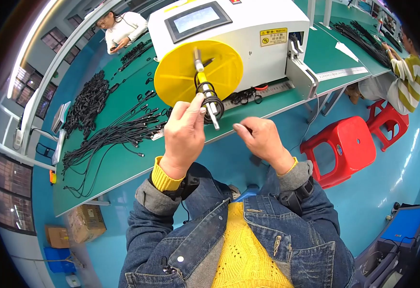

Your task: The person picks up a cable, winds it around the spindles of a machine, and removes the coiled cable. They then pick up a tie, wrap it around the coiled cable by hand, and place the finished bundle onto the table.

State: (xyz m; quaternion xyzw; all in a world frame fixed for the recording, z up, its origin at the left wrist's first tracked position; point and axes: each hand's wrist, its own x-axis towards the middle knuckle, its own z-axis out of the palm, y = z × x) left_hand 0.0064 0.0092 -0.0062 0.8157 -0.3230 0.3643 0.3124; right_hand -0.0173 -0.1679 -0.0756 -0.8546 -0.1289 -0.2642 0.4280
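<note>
A black cable [215, 99] is wound in a loose coil around the metal posts on the front of a yellow disc [171, 72]. The disc is mounted on a white winding machine [263, 62] with a screen. At the coil's left side my left hand [185, 134] is closed in a pinch, its fingertips against the cable. To the right of the posts, apart from the coil, my right hand [264, 140] is closed with curled fingers and the thumb pressed to the index finger. Anything inside that grip is hidden or too small to make out.
Bundles of straight black cables [109, 139] and a pile of coiled ones [87, 103] lie on the green table [87, 185], left of the machine. Red stools [347, 149] stand at right. One person [126, 29] sits far left, another [407, 72] far right.
</note>
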